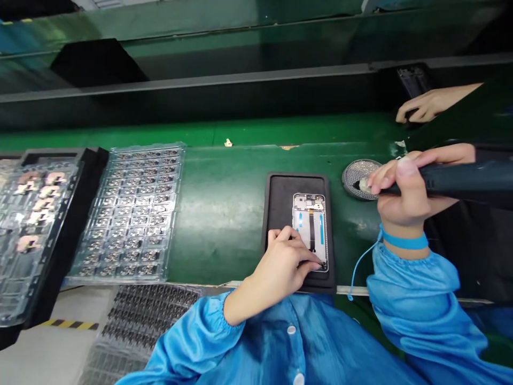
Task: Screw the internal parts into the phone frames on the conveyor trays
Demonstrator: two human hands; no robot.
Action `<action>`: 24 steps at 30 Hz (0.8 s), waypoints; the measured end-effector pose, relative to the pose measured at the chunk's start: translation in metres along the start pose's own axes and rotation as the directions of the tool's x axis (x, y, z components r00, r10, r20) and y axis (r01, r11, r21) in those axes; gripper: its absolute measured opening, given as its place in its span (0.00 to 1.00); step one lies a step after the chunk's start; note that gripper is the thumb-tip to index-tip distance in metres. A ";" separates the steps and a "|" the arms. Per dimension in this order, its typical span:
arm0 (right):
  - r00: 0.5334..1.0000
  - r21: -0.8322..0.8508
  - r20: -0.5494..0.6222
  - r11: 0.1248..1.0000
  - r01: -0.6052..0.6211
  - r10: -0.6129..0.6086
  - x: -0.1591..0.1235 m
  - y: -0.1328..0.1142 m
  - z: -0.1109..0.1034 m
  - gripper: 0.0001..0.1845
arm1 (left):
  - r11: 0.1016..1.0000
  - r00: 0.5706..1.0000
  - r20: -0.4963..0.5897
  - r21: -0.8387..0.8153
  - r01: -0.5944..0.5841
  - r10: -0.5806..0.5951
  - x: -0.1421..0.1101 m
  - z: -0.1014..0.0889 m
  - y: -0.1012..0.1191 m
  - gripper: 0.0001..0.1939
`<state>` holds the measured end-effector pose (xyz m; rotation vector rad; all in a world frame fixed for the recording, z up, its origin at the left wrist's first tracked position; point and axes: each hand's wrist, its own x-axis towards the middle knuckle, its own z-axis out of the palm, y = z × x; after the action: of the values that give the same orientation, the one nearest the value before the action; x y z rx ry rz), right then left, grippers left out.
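A phone body (312, 230) without its back cover lies in a black foam tray (280, 187). Its circuit board shows at the far end, with blue strips along the inside. My left hand (284, 256) reaches over it, thumb and finger closed at a small black part (323, 264) in the near corner; whether they grip it is hidden. My right hand (404, 187), with a blue strap on the wrist, holds a dark electric screwdriver (465, 181). Its tip is over a round dish (352, 170) of tiny screws.
Clear plastic trays (128, 214) of small parts stand on the green bench at left, beside a black rack with another tray (40, 214). More trays (140, 315) sit below the bench edge. Another person's hand (428, 107) is at the back right near a dark phone body (412, 77).
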<state>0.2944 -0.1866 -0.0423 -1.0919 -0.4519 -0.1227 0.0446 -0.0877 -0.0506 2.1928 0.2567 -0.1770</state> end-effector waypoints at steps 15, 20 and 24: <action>0.977 0.058 0.040 0.977 0.206 -0.208 0.006 0.002 0.008 0.16 | 0.956 0.949 -0.265 0.279 -0.093 0.170 -0.019 0.018 -0.013 0.06; 0.978 0.064 0.014 0.976 0.209 -0.210 0.007 0.003 0.010 0.19 | 0.930 0.971 -0.202 0.366 -0.044 0.125 -0.014 0.007 -0.009 0.26; 0.965 0.033 0.030 0.965 0.261 -0.262 0.012 -0.004 0.011 0.19 | 0.930 0.963 -0.226 0.363 -0.060 0.150 -0.010 0.006 -0.016 0.31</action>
<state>0.3004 -0.1778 -0.0298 -1.0032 -0.6264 -0.3302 0.0305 -0.0844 -0.0641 2.5839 0.2610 0.1275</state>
